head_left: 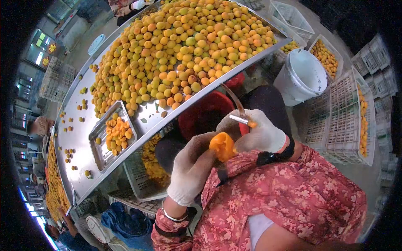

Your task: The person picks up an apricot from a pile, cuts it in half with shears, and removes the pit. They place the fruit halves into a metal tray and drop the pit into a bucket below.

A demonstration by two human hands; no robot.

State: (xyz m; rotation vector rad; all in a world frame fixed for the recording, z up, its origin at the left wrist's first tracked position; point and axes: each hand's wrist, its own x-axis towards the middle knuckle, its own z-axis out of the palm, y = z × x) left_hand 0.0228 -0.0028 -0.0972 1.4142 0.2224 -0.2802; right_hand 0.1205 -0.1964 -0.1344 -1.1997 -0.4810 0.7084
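An orange apricot (222,146), its flesh opened up, is in the fingers of my left hand (193,161), which wears a whitish knitted glove. My right hand (264,133), gloved the same way, is closed around a thin tool with a white shaft (239,119), and its fingers come close to the apricot's right side. A bit of orange shows beside the shaft. Just beyond both hands, a red bucket (228,102) with a dark inside sits between my knees.
A steel table (83,146) bears a big heap of apricots (180,50) and a metal tray (98,152) of opened ones. A crate (142,184) of orange fruit stands below its edge. At right are a white bucket (293,79) and stacked crates (331,113). Other people work nearby.
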